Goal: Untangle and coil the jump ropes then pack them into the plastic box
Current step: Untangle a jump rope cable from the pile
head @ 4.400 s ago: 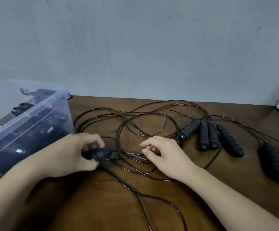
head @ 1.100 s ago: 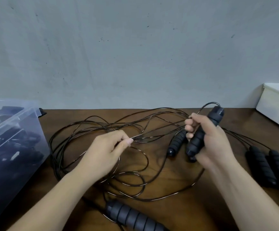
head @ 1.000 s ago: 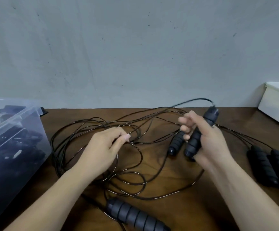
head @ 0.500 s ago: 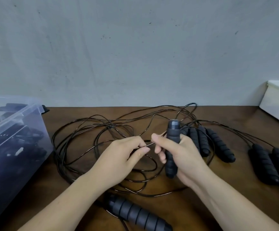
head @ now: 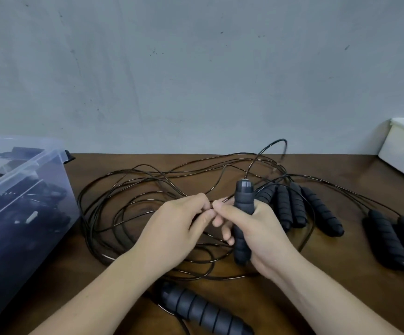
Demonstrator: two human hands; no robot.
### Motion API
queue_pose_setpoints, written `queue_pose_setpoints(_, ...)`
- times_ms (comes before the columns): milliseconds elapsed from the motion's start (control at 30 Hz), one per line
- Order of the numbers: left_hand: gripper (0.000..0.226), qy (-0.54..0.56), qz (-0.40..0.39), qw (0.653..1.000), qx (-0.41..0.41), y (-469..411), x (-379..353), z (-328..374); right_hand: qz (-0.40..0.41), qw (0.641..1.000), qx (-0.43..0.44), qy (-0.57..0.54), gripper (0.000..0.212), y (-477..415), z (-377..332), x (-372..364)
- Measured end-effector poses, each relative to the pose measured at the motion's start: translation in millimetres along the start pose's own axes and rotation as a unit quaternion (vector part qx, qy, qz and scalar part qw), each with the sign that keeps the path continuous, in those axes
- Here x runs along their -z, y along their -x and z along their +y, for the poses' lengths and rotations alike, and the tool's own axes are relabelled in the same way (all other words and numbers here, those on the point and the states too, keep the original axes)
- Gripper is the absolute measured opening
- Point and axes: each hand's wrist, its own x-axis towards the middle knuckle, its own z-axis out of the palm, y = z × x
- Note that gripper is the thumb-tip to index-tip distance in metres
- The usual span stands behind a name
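Right hand [head: 256, 228] grips black handle [head: 243, 199] upright. Left hand [head: 177, 228] pinches thin cord [head: 86, 213] just beside it. Cord tangle spreads over desk [head: 341, 274]; clear plastic box [head: 27, 170] at left.

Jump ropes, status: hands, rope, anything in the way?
Right hand grips one handle upright. Left hand pinches a strand of the tangled cords. Tangle spreads beneath both hands.

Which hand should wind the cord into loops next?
Left, probably. The left hand seems to pinch the cord and holds nothing else, so it can wind; the right hand is wrapped round a handle, a natural anchor.
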Motion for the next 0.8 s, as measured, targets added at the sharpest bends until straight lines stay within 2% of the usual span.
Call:
queue_pose_setpoints(200, 0.018, 0.034, -0.014, 0.999, 0.027, -2.1, -0.5, -7.3, 0.015, 1.000, 0.007, 0.020, 0.018, 0.0, -1.3, 1.9)
queue_pose_setpoints(467, 0.027, 0.008, 0.021, 0.996, 0.086, -11.0, 21.9, -30.8, 0.107, 0.991, 0.029, -0.076, 0.026, -15.9, -27.5, 37.7)
queue_pose_setpoints(533, 0.027, 0.004, 0.024, 0.996, 0.091, -10.5, 20.9, -29.3, 0.101, 0.992, 0.023, -0.077, 0.028, -16.7, -26.3, 36.2)
queue_pose_setpoints(633, 0.025, 0.018, 0.028, 0.997, 0.076, -8.1, 15.3, -19.6, 0.071, 0.994, 0.031, -0.075, 0.018, -12.7, -20.6, 24.2)
queue_pose_setpoints(700, 0.023, 0.027, 0.019, 0.998, 0.052, -5.6, 8.6, -10.6, 0.039, 0.998, 0.036, -0.045, 0.021, -7.5, -12.5, 13.3)
queue_pose_setpoints(800, 0.017, 0.023, -0.004, 0.999, 0.023, -1.5, -0.1, -3.8, 0.019, 0.999, 0.042, 0.005, 0.013, -2.2, 1.2, 2.4)
